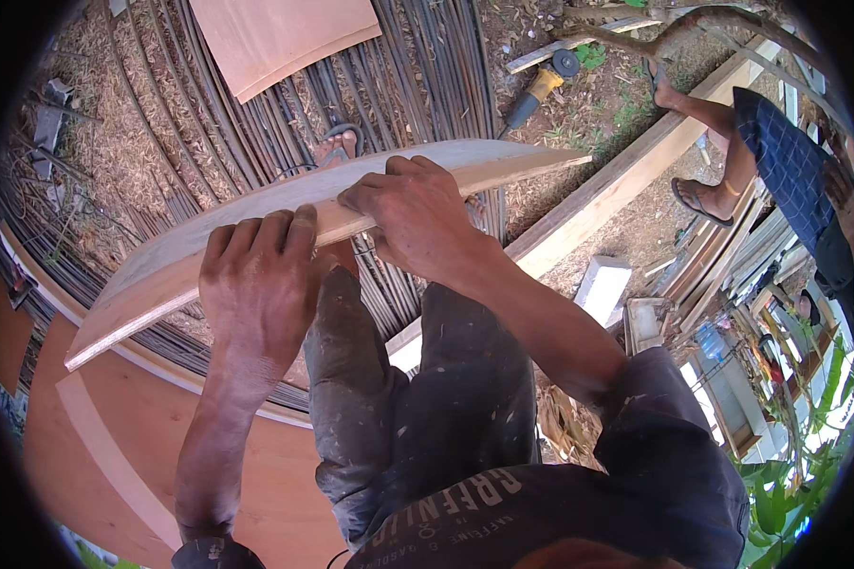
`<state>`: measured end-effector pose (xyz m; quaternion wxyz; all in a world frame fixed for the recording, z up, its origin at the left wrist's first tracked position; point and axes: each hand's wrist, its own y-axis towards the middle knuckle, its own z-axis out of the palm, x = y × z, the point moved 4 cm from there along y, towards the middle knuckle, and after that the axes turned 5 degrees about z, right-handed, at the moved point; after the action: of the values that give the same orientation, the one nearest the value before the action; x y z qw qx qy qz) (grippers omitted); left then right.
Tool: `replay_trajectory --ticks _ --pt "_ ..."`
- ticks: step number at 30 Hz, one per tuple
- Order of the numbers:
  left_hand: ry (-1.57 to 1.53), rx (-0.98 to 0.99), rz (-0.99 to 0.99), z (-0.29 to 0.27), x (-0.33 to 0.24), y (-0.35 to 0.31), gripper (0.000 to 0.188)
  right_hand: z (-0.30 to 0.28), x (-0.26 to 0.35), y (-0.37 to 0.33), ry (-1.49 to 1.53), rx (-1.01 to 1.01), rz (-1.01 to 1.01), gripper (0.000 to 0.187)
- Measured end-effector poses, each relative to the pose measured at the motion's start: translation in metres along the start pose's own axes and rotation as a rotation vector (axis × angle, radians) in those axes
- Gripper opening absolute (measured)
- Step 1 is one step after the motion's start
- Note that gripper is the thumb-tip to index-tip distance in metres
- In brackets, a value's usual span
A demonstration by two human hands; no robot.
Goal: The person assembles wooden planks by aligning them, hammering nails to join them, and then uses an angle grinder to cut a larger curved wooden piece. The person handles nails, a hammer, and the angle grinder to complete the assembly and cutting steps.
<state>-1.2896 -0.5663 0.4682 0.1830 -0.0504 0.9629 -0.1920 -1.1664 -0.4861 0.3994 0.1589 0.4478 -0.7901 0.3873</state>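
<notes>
A long plywood board [512, 172] stands tilted in front of my legs, its pale layered edge turned up toward me. Toward its left part, my left hand [261, 270] is closed over that edge, fingers hooked across to the far face. My right hand [417, 218] grips the same edge nearer the middle, a little farther from me, knuckles up. Both thumbs are mostly hidden. Beyond and beneath the board run bundles of rusty steel bars [436, 85], and one of my sandalled feet [337, 147] shows among them.
Another plywood sheet [285, 38] lies on the bars ahead. A yellow-and-black angle grinder [541, 90] rests beside them. A long timber beam [626, 185] crosses to the right, near a person in a blue checked garment [788, 152]. Large plywood [256, 474] spreads at lower left.
</notes>
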Motion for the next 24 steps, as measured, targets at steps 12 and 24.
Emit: replay_trajectory --ticks 12,24 --pt "-0.188 -0.006 -0.097 0.031 0.174 0.075 0.023 0.066 -0.155 -0.028 0.524 -0.853 0.429 0.019" --pt "-0.051 -0.06 -0.216 0.111 0.375 0.206 0.065 0.189 -0.531 -0.012 0.359 -0.853 1.267 0.09"
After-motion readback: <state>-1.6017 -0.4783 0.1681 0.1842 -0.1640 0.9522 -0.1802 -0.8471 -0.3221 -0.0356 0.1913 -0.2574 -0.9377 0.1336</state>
